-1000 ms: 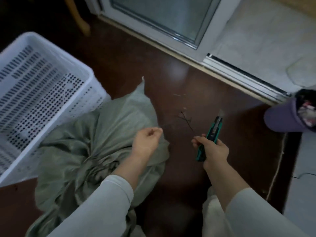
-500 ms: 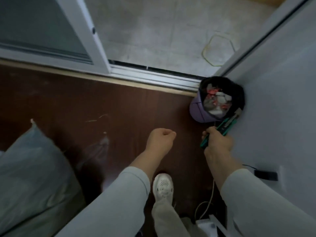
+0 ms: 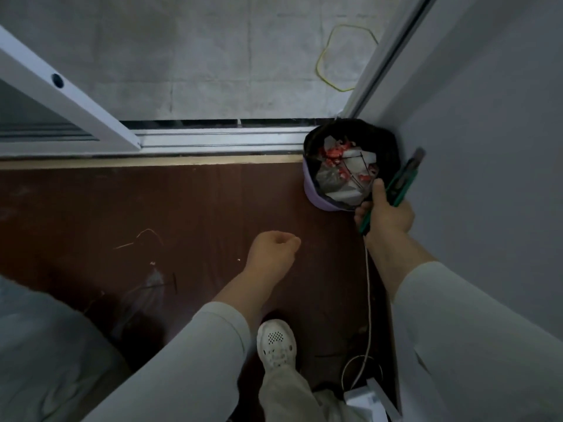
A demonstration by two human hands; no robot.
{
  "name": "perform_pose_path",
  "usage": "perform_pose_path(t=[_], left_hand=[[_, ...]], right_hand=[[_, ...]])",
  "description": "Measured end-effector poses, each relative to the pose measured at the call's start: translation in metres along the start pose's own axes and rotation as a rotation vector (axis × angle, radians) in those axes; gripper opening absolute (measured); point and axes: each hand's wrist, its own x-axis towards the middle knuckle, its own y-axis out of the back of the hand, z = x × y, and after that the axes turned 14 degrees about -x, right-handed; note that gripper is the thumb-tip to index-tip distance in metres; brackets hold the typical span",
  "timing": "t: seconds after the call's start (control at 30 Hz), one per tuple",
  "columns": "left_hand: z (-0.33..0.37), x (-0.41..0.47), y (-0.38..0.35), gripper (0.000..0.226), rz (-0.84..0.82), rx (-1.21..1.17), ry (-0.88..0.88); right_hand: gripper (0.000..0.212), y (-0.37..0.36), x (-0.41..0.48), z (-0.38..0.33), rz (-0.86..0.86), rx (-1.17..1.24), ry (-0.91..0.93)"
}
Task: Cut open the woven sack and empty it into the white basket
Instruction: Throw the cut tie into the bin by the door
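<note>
The grey-green woven sack lies at the lower left, partly cut off by the frame edge. My right hand is closed around a green utility knife, held beside the rim of a small purple bin. My left hand hovers over the brown floor as a loose fist; nothing shows in it. The white basket is out of view.
The purple bin, lined in black and full of scraps, sits in the corner by the grey wall. A sliding-door track crosses ahead. A white cable runs along the wall. My white shoe is below. Thread scraps lie on the floor.
My view has swung right, away from the sack and basket, toward the bin in the corner. My right hand carried the knife up to the bin's rim. My left hand left the sack.
</note>
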Motion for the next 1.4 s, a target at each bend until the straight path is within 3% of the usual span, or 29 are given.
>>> perform_pose_path(t=[0.13, 0.3, 0.63, 0.83, 1.0, 1.1, 1.4], left_hand=[[-0.014, 0.002, 0.013, 0.008, 0.025, -0.024, 0.044], [-0.041, 0.005, 0.047, 0.008, 0.07, -0.05, 0.079], [-0.119, 0.044, 0.109, 0.013, 0.15, -0.137, 0.168], [-0.181, 0.091, 0.152, 0.022, 0.186, -0.133, 0.193], [-0.231, 0.135, 0.191, 0.028, 0.208, -0.032, 0.186], [-0.256, 0.162, 0.213, 0.03, 0.228, 0.08, 0.151], [-0.302, 0.205, 0.254, 0.025, 0.248, 0.167, 0.15]], right_hand=[[0.035, -0.005, -0.019, 0.029, -0.264, -0.175, -0.084], [0.014, -0.03, -0.037, 0.072, -0.508, -0.332, -0.09], [0.028, -0.1, -0.047, 0.175, -0.744, -0.743, -0.022], [0.02, -0.152, -0.036, 0.241, -0.664, -0.892, -0.137], [0.043, -0.202, -0.016, 0.307, -0.719, -1.227, 0.196], [0.048, -0.233, -0.006, 0.336, -0.628, -1.344, 0.391], [0.059, -0.282, 0.013, 0.386, -0.284, -1.477, 0.485]])
